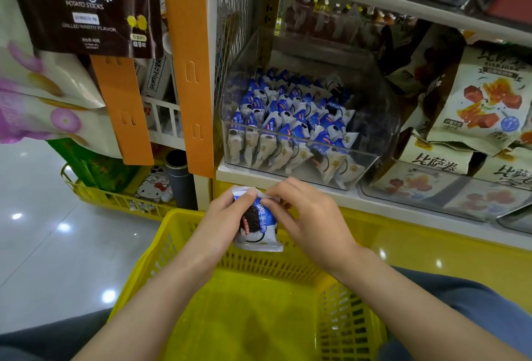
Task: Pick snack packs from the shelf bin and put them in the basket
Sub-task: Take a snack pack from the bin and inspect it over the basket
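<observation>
Head view, centre of frame: one blue-and-white snack pack (259, 225) is held upright over the far rim of the yellow basket (161, 248), clasped from the left by the left grip (227, 216), thumb laid across its upper face, and pinched at its top edge by the right grip (305, 216). Upper centre: a clear shelf bin (374, 107), stocked with rows of matching packs (288, 124), is set on the white shelf (374, 203) just above both grips. Right of frame: cream snack bags (483, 101) are stacked beside the bin.
</observation>
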`<state>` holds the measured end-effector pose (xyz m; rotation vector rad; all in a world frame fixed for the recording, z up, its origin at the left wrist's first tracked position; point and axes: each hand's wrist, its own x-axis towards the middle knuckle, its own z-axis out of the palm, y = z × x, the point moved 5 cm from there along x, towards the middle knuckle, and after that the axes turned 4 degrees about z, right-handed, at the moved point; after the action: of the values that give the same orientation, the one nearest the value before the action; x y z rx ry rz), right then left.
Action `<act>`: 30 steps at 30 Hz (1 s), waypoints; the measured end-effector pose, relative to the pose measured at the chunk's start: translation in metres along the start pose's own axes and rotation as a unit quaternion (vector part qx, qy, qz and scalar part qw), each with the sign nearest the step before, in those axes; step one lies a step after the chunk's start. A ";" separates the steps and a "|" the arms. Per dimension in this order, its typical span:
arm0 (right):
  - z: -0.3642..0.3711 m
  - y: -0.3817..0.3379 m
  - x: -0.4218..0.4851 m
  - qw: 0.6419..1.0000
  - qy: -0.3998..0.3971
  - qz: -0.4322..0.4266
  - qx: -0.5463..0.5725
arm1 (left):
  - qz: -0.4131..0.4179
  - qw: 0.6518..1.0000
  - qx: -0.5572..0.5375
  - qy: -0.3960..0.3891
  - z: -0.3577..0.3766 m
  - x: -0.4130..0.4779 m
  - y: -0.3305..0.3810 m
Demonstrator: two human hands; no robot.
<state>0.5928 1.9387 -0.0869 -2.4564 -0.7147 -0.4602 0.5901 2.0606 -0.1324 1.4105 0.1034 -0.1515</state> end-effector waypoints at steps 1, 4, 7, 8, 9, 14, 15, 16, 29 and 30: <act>0.000 0.001 0.000 1.000 -0.001 0.016 0.026 | -0.011 1.000 -0.010 -0.007 0.000 0.000 -0.002; -0.001 0.011 0.001 0.978 0.018 0.114 0.171 | -0.018 0.999 -0.004 -0.037 0.002 0.000 -0.001; -0.002 0.022 0.004 0.934 0.025 0.217 0.282 | 0.010 0.997 0.032 -0.068 0.006 -0.002 0.004; -0.002 0.026 0.005 0.913 0.023 0.247 0.323 | 0.017 0.997 0.036 -0.071 0.007 -0.003 0.005; -0.002 0.029 0.006 0.892 0.013 0.271 0.363 | 0.027 0.997 0.038 -0.068 0.008 -0.004 0.006; 0.003 0.021 0.009 0.884 -0.061 0.240 0.397 | 0.063 0.998 0.009 -0.004 -0.003 -0.001 0.011; 0.004 0.019 0.008 0.899 -0.060 0.226 0.371 | 0.068 0.998 0.014 0.002 -0.005 0.000 0.011; 0.005 0.017 0.006 0.908 -0.056 0.222 0.350 | 0.072 0.997 0.019 0.004 -0.006 -0.001 0.012; -0.069 0.047 0.066 0.989 0.065 0.127 0.047 | 0.088 0.996 -0.011 0.019 -0.009 -0.001 0.028; -0.073 0.058 0.077 0.988 0.048 0.149 0.008 | 0.090 0.996 -0.015 0.019 -0.009 -0.001 0.028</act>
<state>0.6761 1.8853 -0.0171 -2.4514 -0.3021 -0.4492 0.5939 2.0742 -0.1062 1.3854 0.0103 0.0255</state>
